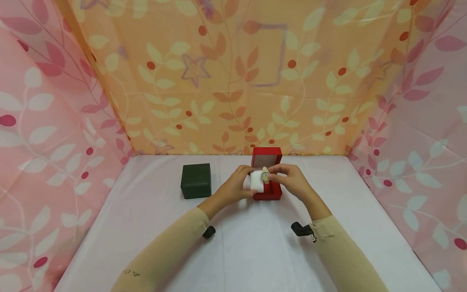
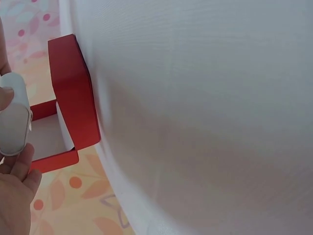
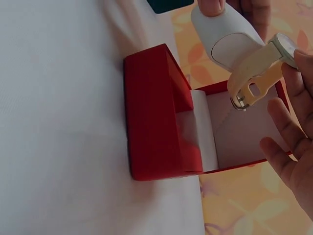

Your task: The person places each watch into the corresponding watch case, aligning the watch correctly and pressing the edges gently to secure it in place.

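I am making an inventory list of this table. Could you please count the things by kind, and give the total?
Boxes: 2, the open red box and the closed dark green box.
Watch pillows: 1, the white pillow, held by the left hand.
Watches: 1, the cream watch, pinched by the right hand.
Total: 4.
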